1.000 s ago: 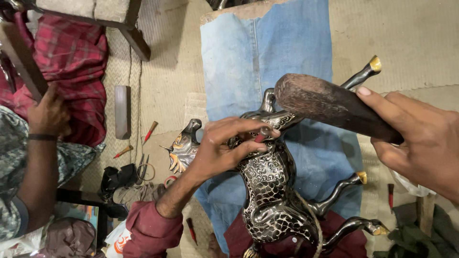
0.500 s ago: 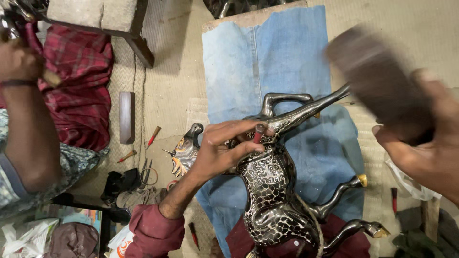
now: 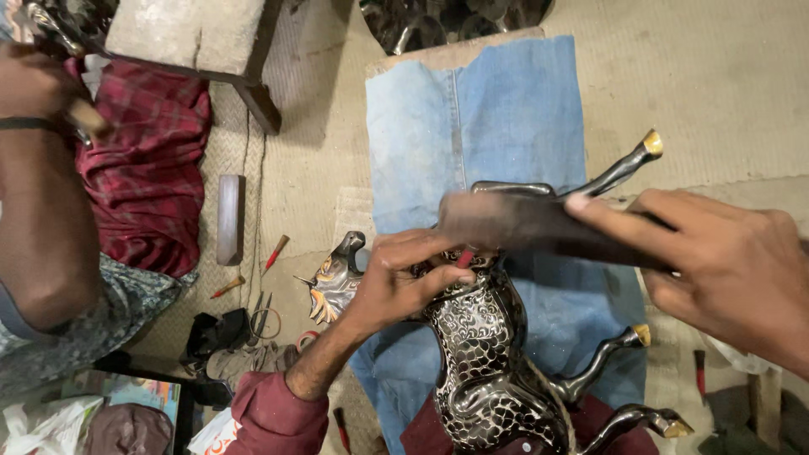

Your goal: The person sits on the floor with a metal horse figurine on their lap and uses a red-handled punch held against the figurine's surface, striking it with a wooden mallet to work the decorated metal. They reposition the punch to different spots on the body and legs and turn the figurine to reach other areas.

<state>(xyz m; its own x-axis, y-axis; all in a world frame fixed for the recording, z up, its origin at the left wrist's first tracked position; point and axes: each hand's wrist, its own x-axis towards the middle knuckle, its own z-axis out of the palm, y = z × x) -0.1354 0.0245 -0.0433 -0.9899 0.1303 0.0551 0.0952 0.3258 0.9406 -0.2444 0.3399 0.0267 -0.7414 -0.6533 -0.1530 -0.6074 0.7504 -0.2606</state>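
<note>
The left hand (image 3: 396, 282) pinches a small red-tipped punch (image 3: 466, 257) against the engraved metal horse (image 3: 489, 354). The right hand (image 3: 725, 270) grips a wooden mallet (image 3: 539, 227) just above it. A glancing blow could strike the fingers or mar the pattern.

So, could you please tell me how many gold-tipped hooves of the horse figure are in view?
3: one hoof top right above the right hand, one mid-right over the blue cloth, one bottom right. A fourth may be hidden behind the blurred wooden block.
</note>
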